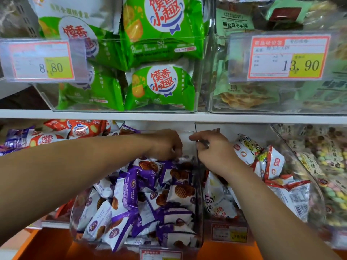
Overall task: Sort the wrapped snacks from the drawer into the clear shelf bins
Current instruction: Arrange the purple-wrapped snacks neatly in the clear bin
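Note:
A clear shelf bin point(198, 229) on the lower shelf is heaped with purple-and-white wrapped snacks point(131, 199). My left hand point(166, 145) reaches over the back of this heap, fingers curled down onto the topmost packets; whether it pinches one is hidden. My right hand point(212, 149) sits just right of the bin's dividing wall, fingers curled around something small and dark, partly hidden. To its right lies a bin of red-and-white snack packets point(272, 164).
Above the white shelf board point(169, 116) stand bins of green snack bags point(159, 87) and pale green cracker packs point(244, 94), with price tags point(40, 61) in front. Orange-red packets point(78, 128) fill the left bin. Small round sweets point(328, 166) fill the far right bin.

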### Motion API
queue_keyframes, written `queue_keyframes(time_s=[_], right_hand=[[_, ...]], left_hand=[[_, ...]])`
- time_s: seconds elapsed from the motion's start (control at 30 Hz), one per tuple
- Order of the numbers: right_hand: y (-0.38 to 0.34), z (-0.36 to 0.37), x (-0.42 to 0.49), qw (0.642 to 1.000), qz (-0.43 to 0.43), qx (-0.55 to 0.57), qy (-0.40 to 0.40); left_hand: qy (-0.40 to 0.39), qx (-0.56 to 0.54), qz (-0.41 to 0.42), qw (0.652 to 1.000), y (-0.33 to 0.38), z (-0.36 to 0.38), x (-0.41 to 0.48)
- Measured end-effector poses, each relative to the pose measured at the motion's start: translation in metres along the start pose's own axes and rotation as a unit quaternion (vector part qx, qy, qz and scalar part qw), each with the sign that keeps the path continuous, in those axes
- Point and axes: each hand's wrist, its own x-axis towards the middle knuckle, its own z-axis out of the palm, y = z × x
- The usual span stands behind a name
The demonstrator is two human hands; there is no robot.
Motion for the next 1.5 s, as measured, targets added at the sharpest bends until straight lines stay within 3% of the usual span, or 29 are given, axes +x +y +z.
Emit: queue_keyframes(time_s=[0.1, 0.37, 0.53, 0.67, 0.8, 0.9, 1.0, 1.17, 1.37, 1.5], right_hand=[[0.003, 0.0, 0.001, 0.999, 0.014, 0.03, 0.007], [0.008, -0.003, -0.001, 0.999, 0.008, 0.047, -0.026], [0.005, -0.003, -0.002, 0.999, 0.0, 0.037, -0.028], [-0.003, -0.002, -0.003, 0.999, 0.002, 0.039, -0.033], [-0.01, -0.001, -0.005, 0.998, 0.012, 0.039, -0.038], [-0.013, -0.005, -0.007, 0.998, 0.01, 0.036, -0.045], [-0.015, -0.008, -0.008, 0.997, 0.004, 0.02, -0.07], [-0.021, -0.015, -0.007, 0.993, 0.02, 0.018, -0.112], [-0.022, -0.01, -0.005, 0.998, 0.01, 0.043, -0.051], [-0.026, -0.01, -0.004, 0.995, 0.033, 0.084, -0.035]], left_hand=[[-0.073, 0.001, -0.007, 0.997, -0.002, 0.01, 0.009], [-0.171, -0.054, -0.046, 0.983, 0.008, 0.006, 0.022], [-0.088, -0.057, 0.015, 0.994, -0.001, -0.008, 0.004], [-0.142, 0.004, 0.07, 0.987, -0.002, -0.005, -0.016], [-0.088, -0.04, 0.11, 0.989, 0.003, -0.002, -0.028], [-0.055, -0.105, 0.086, 0.989, 0.003, -0.016, -0.04], [-0.005, -0.192, 0.005, 0.981, -0.007, -0.026, -0.045], [0.029, -0.31, -0.016, 0.95, -0.008, -0.027, -0.056], [0.047, -0.246, -0.041, 0.967, 0.001, -0.03, -0.058], [-0.043, -0.248, -0.058, 0.966, 0.002, -0.032, -0.055]])
